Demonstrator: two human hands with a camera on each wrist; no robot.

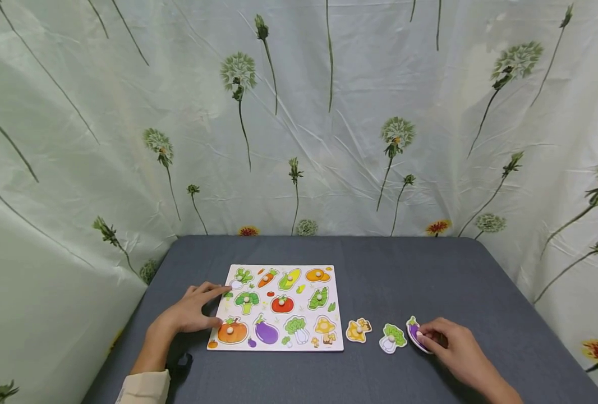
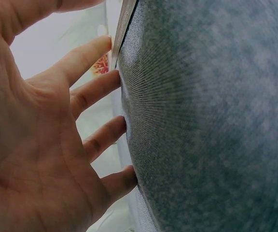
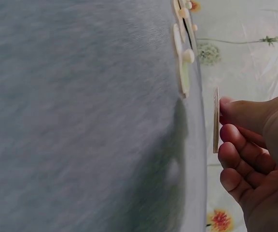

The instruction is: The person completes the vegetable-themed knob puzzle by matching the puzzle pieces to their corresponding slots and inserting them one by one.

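Note:
A white wooden vegetable puzzle board (image 1: pixel 299 303) lies flat on the table. My left hand (image 1: pixel 194 310) is at its left edge, fingers spread, with a fingertip by the turnip and the thumb by the pumpkin. In the left wrist view the fingertips (image 2: pixel 114 126) come down on the dark cloth beside the board's edge. With thumb and fingers my right hand (image 1: pixel 455 348) pinches the eggplant puzzle piece (image 1: pixel 413 330) by its knob. The right wrist view shows that eggplant piece (image 3: pixel 216 121) edge-on, raised off the table. Just left of it lies a bok choy piece (image 1: pixel 392 339).
A mushroom piece (image 1: pixel 358 330) lies between the board and the bok choy piece. Knobbed pieces sit in the board's upper rows and at the pumpkin. Dark grey cloth covers the table (image 1: pixel 410 275). A dandelion-print curtain (image 1: pixel 309 134) hangs behind and at the sides.

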